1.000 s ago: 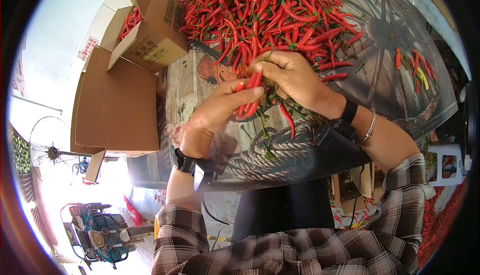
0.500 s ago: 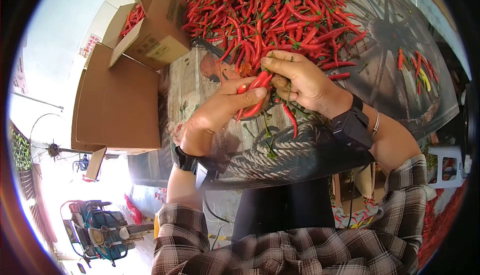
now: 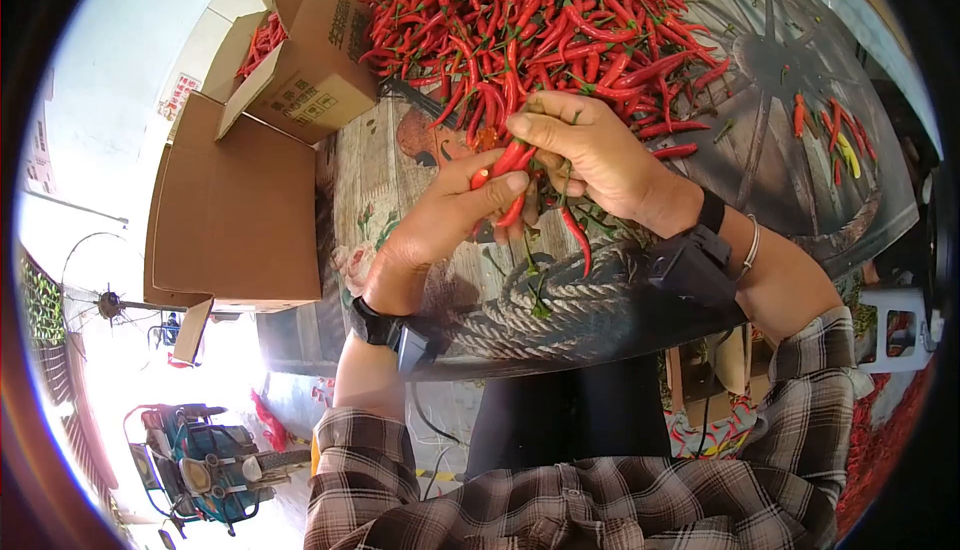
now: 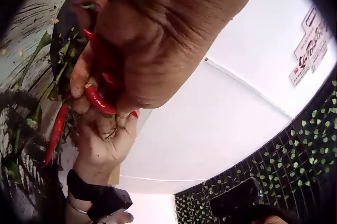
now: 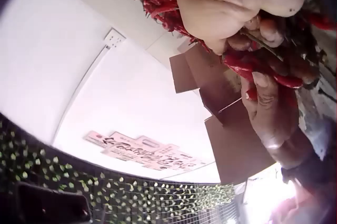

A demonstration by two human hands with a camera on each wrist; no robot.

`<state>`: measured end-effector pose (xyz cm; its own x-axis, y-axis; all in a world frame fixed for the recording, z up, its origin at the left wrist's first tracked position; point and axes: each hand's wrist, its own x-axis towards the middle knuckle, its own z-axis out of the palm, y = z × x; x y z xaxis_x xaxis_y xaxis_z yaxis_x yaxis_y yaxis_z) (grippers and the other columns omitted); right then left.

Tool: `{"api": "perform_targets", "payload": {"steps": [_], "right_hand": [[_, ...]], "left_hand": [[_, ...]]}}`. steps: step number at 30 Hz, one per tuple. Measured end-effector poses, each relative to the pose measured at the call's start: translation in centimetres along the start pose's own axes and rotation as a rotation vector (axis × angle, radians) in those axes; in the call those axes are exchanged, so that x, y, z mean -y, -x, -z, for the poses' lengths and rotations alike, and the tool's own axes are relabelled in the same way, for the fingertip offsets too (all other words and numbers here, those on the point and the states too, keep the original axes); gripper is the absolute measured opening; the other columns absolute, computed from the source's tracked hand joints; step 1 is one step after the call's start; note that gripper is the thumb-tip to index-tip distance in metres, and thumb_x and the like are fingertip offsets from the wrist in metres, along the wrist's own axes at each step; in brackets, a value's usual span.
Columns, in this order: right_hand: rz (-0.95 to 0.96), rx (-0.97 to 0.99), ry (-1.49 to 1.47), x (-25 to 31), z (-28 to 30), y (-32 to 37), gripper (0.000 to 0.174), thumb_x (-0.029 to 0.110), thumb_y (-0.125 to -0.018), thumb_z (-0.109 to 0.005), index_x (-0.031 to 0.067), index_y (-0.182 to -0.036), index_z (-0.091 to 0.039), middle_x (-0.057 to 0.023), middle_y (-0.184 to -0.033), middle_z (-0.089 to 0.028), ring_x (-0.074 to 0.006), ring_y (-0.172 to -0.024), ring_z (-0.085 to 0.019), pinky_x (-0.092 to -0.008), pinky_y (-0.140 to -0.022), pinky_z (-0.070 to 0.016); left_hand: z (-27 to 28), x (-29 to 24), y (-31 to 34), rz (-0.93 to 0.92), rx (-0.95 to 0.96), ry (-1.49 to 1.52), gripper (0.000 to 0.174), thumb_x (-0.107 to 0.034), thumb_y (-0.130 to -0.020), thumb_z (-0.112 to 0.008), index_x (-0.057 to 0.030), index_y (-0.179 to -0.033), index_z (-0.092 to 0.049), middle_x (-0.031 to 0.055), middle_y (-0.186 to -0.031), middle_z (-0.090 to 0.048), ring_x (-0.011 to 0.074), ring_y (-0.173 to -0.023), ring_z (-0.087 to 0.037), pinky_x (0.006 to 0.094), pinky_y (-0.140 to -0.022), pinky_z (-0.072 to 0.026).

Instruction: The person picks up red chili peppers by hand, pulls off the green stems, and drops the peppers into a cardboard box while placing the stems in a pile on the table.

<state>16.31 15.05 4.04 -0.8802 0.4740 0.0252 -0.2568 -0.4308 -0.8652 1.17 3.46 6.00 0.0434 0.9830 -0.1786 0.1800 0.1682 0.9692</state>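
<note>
Centre of frame: a small bunch of red chillies [image 3: 508,165] is held over the counter [image 3: 385,165]. The left hand [image 3: 440,220] grip is closed on it, thumb against fingers. The right hand [image 3: 600,155] grip is curled round its stem ends. The chilli pile [image 3: 560,20] is heaped just behind, upper centre.

grips [image 3: 440,215] [image 3: 590,155] = 2 | chilli heap [image 3: 540,10] = 1 | cardboard boxes [image 3: 235,210] = at least 2 | black wrist straps [image 3: 372,325] = 2 | bangle [image 3: 745,250] = 1
</note>
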Motion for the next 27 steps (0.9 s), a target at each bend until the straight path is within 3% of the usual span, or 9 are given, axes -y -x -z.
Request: {"api": "perform_targets", "payload": {"steps": [2, 4, 7, 11, 14, 16, 19, 24, 27], "right_hand": [[0.040, 0.000, 0.126, 0.0, 0.1, -0.2, 0.020, 0.021, -0.092, -0.057, 0.0051, -0.081, -0.057, 0.0042, -0.058, -0.046, -0.0046, -0.047, -0.041, -0.0226, -0.042, -0.0332], [0.503, -0.082, 0.721, -0.4, 0.5, -0.7, 0.019, 0.018, -0.089, -0.058, 0.0035, -0.077, -0.053, -0.0015, -0.057, -0.050, -0.0165, -0.047, -0.051, -0.0321, -0.045, -0.0395], [0.674, -0.140, 1.148, 0.0, 0.6, -0.3, 0.018, 0.012, -0.085, -0.058, 0.0017, -0.073, -0.049, -0.0101, -0.062, -0.056, -0.0303, -0.057, -0.058, -0.0403, -0.052, -0.0425], [0.838, -0.152, 1.311, 0.0, 0.3, -0.2, 0.017, 0.010, -0.083, -0.056, 0.0019, -0.071, -0.047, -0.0170, -0.068, -0.058, -0.0374, -0.064, -0.057, -0.0434, -0.054, -0.0424], [0.756, -0.179, 1.190, 0.0, 0.6, -0.3, 0.017, 0.012, -0.085, -0.057, 0.0021, -0.073, -0.048, -0.0099, -0.058, -0.054, -0.0304, -0.057, -0.057, -0.0398, -0.052, -0.0420], [0.219, -0.152, 0.483, 0.1, 0.6, -0.6, 0.017, 0.015, -0.088, -0.057, 0.0046, -0.077, -0.050, 0.0006, -0.052, -0.044, -0.0159, -0.044, -0.046, -0.0323, -0.043, -0.0361], [-0.109, -0.071, -0.116, 0.4, 0.7, -0.1, 0.017, 0.017, -0.091, -0.056, 0.0078, -0.077, -0.051, 0.0071, -0.054, -0.037, -0.0040, -0.042, -0.033, -0.0238, -0.038, -0.0268], [-0.105, 0.032, -0.300, 0.5, 1.5, -0.5, 0.016, 0.017, -0.093, -0.051, 0.0080, -0.080, -0.054, 0.0061, -0.055, -0.040, -0.0025, -0.041, -0.031, -0.0213, -0.038, -0.0241], [-0.031, -0.001, -0.204, 0.0, 1.7, -0.7, 0.015, 0.016, -0.092, -0.051, 0.0040, -0.087, -0.058, 0.0035, -0.060, -0.046, -0.0031, -0.041, -0.034, -0.0212, -0.039, -0.0276]], "left_hand": [[0.2, -0.2, 0.1, 0.051, 0.008, 0.025, 0.023, -0.027, -0.097, -0.051, -0.0043, -0.095, -0.057, -0.0006, -0.069, -0.056, 0.0060, -0.056, -0.050, 0.0215, -0.049, -0.0376], [-0.2, -0.4, 0.1, 0.069, 0.010, 0.011, 0.024, -0.029, -0.096, -0.052, -0.0055, -0.091, -0.057, -0.0006, -0.065, -0.055, 0.0060, -0.052, -0.048, 0.0213, -0.047, -0.0353], [-0.5, -0.7, 0.1, 0.111, 0.022, -0.018, 0.024, -0.028, -0.096, -0.052, -0.0062, -0.086, -0.055, -0.0006, -0.062, -0.052, 0.0056, -0.049, -0.045, 0.0217, -0.046, -0.0337], [-1.0, -0.6, 0.1, 0.106, -0.023, -0.150, 0.023, -0.025, -0.098, -0.048, -0.0056, -0.086, -0.053, -0.0020, -0.064, -0.052, 0.0052, -0.050, -0.044, 0.0226, -0.046, -0.0342], [-1.6, -0.4, 0.1, 0.059, -0.128, -0.269, 0.019, -0.021, -0.097, -0.050, -0.0039, -0.090, -0.054, 0.0017, -0.063, -0.053, 0.0104, -0.051, -0.047, 0.0271, -0.047, -0.0375], [-2.1, -0.6, 0.0, -0.051, -0.210, -0.426, 0.017, -0.020, -0.095, -0.052, -0.0034, -0.093, -0.055, 0.0047, -0.063, -0.053, 0.0138, -0.053, -0.049, 0.0295, -0.049, -0.0394], [-2.1, 0.7, -0.5, -0.318, -0.344, -0.691, 0.015, -0.017, -0.093, -0.055, -0.0028, -0.097, -0.055, 0.0106, -0.065, -0.053, 0.0203, -0.055, -0.053, 0.0334, -0.052, -0.0425], [-0.6, 1.1, -0.7, -0.367, -0.470, -0.683, 0.015, -0.016, -0.093, -0.054, -0.0029, -0.099, -0.055, 0.0093, -0.070, -0.057, 0.0169, -0.059, -0.057, 0.0300, -0.053, -0.0432], [1.2, 0.3, -1.0, -0.193, -0.614, -0.080, 0.013, -0.016, -0.094, -0.053, -0.0035, -0.099, -0.055, 0.0039, -0.076, -0.059, 0.0092, -0.061, -0.055, 0.0246, -0.053, -0.0419]]}}
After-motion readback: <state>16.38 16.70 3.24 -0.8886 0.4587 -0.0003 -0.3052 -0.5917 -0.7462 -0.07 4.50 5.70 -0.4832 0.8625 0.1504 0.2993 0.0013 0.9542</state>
